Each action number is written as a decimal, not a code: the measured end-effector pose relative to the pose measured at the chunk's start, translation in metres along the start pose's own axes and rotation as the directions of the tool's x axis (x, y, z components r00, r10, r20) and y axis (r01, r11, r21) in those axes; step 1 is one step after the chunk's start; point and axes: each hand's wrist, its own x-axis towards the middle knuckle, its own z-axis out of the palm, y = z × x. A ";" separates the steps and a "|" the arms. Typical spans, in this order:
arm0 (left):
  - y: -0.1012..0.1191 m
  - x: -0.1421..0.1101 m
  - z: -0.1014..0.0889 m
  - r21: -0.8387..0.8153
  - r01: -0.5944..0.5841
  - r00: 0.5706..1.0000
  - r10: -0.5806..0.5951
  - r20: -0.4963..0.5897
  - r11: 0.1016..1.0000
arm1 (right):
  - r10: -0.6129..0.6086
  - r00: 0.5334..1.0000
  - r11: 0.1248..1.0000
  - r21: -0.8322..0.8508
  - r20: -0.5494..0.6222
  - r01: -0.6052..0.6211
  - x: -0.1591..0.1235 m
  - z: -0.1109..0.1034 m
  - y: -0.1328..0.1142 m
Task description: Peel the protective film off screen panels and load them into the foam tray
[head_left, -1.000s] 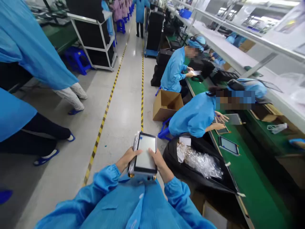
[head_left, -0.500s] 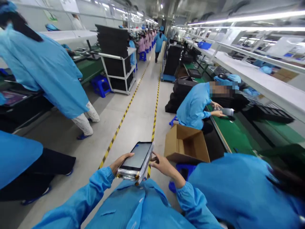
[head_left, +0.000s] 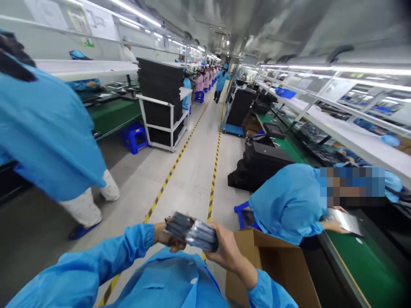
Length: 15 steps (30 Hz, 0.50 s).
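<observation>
A stack of dark, flat screen panels (head_left: 201, 234) in shiny clear wrapping is held in front of my body, its layered edges facing up toward me. My left hand (head_left: 170, 237) grips the left end, fingers curled around it and partly blurred. On the right end, my right hand (head_left: 224, 247) is closed with the thumb below and the fingers on the far side. Both hands are over the walkway, left of an open cardboard box (head_left: 272, 265).
To the right, a co-worker in blue (head_left: 289, 205) bends over a green workbench (head_left: 369, 265) with a flat panel. Black trays (head_left: 260, 162) are stacked beyond. At left, another person (head_left: 48, 128) stands by a bench. A white cart (head_left: 163, 122) holds black trays; yellow-black tape (head_left: 173, 171) lines the aisle.
The stack has been turned from screen face up to edges up, and my right hand now grips its end. My view has moved forward, bringing the cardboard box nearer.
</observation>
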 end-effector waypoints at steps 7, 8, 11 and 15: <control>0.124 0.122 -0.011 -0.160 -0.450 0.884 0.413 -0.218 0.879 | 0.774 0.608 0.629 0.339 -0.180 -0.700 0.135 -0.002 0.074; 0.142 0.144 -0.014 -0.229 -0.497 0.862 0.446 -0.241 0.837 | 0.807 0.564 0.585 0.359 -0.174 -0.727 0.153 -0.002 0.089; 0.201 0.213 -0.026 -0.310 -0.425 0.905 0.387 -0.179 0.850 | 0.797 0.598 0.581 0.391 -0.092 -0.714 0.206 -0.015 0.144; 0.284 0.292 -0.041 -0.365 -0.313 0.943 0.332 -0.011 0.877 | 0.590 0.807 0.639 0.588 0.040 -0.497 0.278 -0.056 0.231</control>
